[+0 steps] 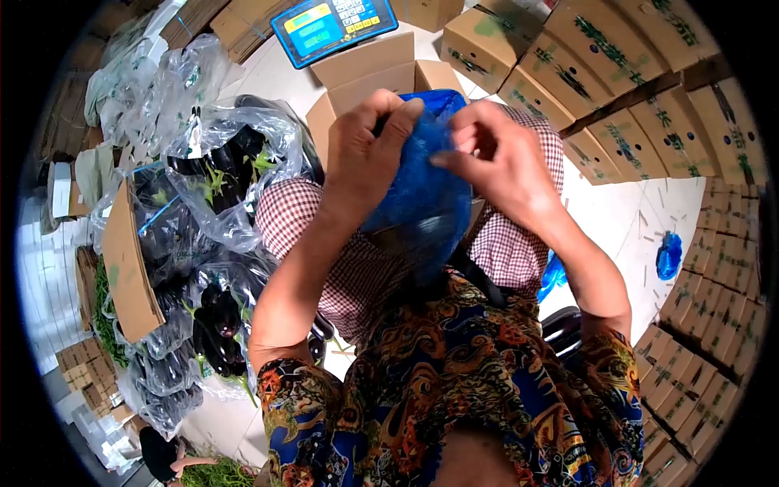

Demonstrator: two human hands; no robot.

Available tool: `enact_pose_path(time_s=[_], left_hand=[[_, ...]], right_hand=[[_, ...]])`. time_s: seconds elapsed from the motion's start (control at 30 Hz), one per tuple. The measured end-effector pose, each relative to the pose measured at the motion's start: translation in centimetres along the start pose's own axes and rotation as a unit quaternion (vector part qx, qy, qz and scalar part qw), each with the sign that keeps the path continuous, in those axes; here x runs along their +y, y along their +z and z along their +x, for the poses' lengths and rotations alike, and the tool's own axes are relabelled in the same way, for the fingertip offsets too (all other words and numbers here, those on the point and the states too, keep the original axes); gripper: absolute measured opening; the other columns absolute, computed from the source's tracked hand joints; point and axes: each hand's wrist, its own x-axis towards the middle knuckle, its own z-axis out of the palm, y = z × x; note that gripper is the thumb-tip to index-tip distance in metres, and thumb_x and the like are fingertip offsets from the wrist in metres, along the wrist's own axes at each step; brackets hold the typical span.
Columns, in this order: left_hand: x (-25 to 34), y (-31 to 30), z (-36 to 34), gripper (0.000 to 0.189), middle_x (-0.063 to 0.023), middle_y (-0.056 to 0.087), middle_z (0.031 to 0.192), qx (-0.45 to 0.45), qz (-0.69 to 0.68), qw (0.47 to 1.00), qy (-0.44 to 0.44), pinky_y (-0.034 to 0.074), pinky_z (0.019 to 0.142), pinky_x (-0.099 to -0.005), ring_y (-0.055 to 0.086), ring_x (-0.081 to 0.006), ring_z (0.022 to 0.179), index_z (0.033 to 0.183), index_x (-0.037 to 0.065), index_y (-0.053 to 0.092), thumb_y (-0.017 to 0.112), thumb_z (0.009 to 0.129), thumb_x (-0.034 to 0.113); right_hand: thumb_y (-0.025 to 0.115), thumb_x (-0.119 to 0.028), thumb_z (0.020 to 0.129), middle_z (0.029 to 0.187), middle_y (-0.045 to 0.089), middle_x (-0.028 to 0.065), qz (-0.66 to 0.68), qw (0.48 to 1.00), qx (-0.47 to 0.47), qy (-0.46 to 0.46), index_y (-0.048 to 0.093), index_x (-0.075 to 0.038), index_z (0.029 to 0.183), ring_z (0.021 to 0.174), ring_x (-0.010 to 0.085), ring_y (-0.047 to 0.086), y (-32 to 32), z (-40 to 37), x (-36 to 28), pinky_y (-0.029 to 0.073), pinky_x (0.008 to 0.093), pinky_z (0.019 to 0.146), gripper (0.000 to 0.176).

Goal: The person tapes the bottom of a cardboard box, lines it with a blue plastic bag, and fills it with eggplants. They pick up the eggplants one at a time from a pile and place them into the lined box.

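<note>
A thin blue plastic bag [422, 199] hangs in front of my body, above my lap. My left hand [369, 146] grips its upper edge on the left, thumb and fingers pressed together. At the bag's upper right edge is my right hand [507, 158], its fingers curled against the plastic and slightly blurred. Beyond my hands stands an open cardboard box [361, 61] with its flaps up; the bag and my hands hide part of it.
A blue-framed scale display [333, 26] is at the far side. Eggplants [219, 329] in clear plastic bags [235, 219] lie to my left, by a cardboard flap [130, 268]. Stacked cartons [600, 53] line the right. A crumpled blue bag [669, 256] lies on the floor. Another person [162, 458] is at lower left.
</note>
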Motion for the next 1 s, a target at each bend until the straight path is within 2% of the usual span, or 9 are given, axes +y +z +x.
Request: enact_pose_path(time_s=[0.07, 0.17, 0.3, 0.33, 0.47, 0.63, 0.77, 0.87, 1.0], left_hand=[[0.3, -0.3, 0.2, 0.026, 0.0001, 0.049, 0.060, -0.018, 0.020, 1.000, 0.008, 0.039, 0.052, -0.0236, 0.043, -0.0056, 0.058, 0.079, 0.003, 0.058, 0.060, 0.092, 0.025], [-1.2, -1.9, 0.6, 0.019, -0.0022, 0.056, 0.077, 0.036, -0.027, 0.999, -0.006, 0.042, 0.066, -0.0242, 0.051, -0.0089, 0.073, 0.089, 0.003, 0.059, 0.055, 0.094, 0.021], [-0.4, -3.7, -0.5, 0.021, -0.0070, 0.059, 0.101, 0.172, -0.128, 0.976, -0.046, 0.043, 0.082, -0.0271, 0.055, -0.0146, 0.096, 0.109, 0.003, 0.055, 0.049, 0.096, 0.017], [-1.2, -3.7, -1.3, 0.030, -0.0085, 0.054, 0.113, 0.196, -0.089, 0.975, -0.054, 0.041, 0.089, -0.0296, 0.052, -0.0162, 0.105, 0.119, 0.002, 0.050, 0.051, 0.095, 0.019], [-2.5, -0.4, -5.5, 0.040, -0.0092, 0.053, 0.113, 0.215, -0.163, 0.958, -0.098, 0.041, 0.089, -0.0302, 0.051, -0.0173, 0.104, 0.124, -0.001, 0.044, 0.057, 0.093, 0.020], [-1.9, 1.7, -7.0, 0.044, -0.0085, 0.052, 0.105, 0.208, -0.200, 0.947, -0.142, 0.040, 0.087, -0.0287, 0.049, -0.0168, 0.095, 0.124, -0.003, 0.041, 0.060, 0.090, 0.016], [0.4, 1.3, -8.1, 0.040, -0.0105, 0.050, 0.099, 0.301, 0.093, 0.938, 0.146, 0.041, 0.079, -0.0313, 0.047, -0.0148, 0.088, 0.120, -0.004, 0.043, 0.060, 0.088, 0.015], [1.8, 1.1, -8.9, 0.040, -0.0092, 0.055, 0.098, 0.072, -0.072, 0.989, -0.107, 0.045, 0.078, -0.0301, 0.053, -0.0171, 0.086, 0.114, -0.002, 0.047, 0.065, 0.086, 0.020], [-0.6, 3.2, -7.6, 0.038, -0.0081, 0.058, 0.099, 0.083, -0.451, 0.830, -0.319, 0.050, 0.078, -0.0295, 0.058, -0.0165, 0.088, 0.112, 0.001, 0.052, 0.068, 0.085, 0.020]], right_hand=[[0.065, -0.015, 0.084, 0.065, 0.047, -0.0046, 0.132, 0.986, -0.093, 0.052, 0.057, -0.006, 0.076, 0.063, 0.0063, 0.045, 1.4, 1.6, 4.2, 0.038, 0.0228, 0.056, 0.015], [0.059, -0.015, 0.090, 0.069, 0.049, -0.0053, 0.355, 0.910, -0.157, 0.148, 0.058, -0.008, 0.079, 0.062, 0.0054, 0.044, 2.2, 1.4, 5.8, 0.038, 0.0205, 0.055, 0.014], [0.051, -0.013, 0.096, 0.088, 0.063, 0.0029, 0.589, 0.779, -0.090, 0.198, 0.059, -0.001, 0.098, 0.075, 0.0091, 0.060, 1.2, 0.8, 6.3, 0.051, 0.0241, 0.072, 0.014], [0.050, -0.012, 0.096, 0.091, 0.064, 0.0051, 0.602, 0.772, -0.076, 0.190, 0.058, 0.000, 0.101, 0.079, 0.0108, 0.061, 1.1, 0.7, 6.3, 0.052, 0.0248, 0.074, 0.015], [0.047, -0.006, 0.095, 0.107, 0.065, 0.0143, 0.647, 0.747, -0.053, 0.143, 0.055, 0.005, 0.112, 0.095, 0.0182, 0.065, 1.4, 0.9, 6.9, 0.054, 0.0296, 0.084, 0.021], [0.049, -0.007, 0.095, 0.101, 0.065, 0.0127, 0.661, 0.732, -0.021, 0.165, 0.055, 0.004, 0.107, 0.092, 0.0178, 0.065, 2.6, 0.5, 7.6, 0.055, 0.0319, 0.083, 0.018], [0.050, -0.008, 0.094, 0.096, 0.065, 0.0104, 0.668, 0.724, 0.073, 0.155, 0.056, 0.001, 0.102, 0.086, 0.0164, 0.066, 1.3, 0.3, 7.7, 0.056, 0.0309, 0.081, 0.014], [0.050, -0.008, 0.094, 0.096, 0.065, 0.0098, 0.639, 0.751, 0.039, 0.161, 0.056, 0.001, 0.105, 0.087, 0.0146, 0.065, 0.9, -1.1, 7.0, 0.056, 0.0283, 0.079, 0.015], [0.050, -0.006, 0.094, 0.101, 0.065, 0.0109, 0.674, 0.725, -0.038, 0.137, 0.055, 0.004, 0.110, 0.086, 0.0129, 0.064, 1.7, -2.7, 6.7, 0.055, 0.0224, 0.075, 0.019]])
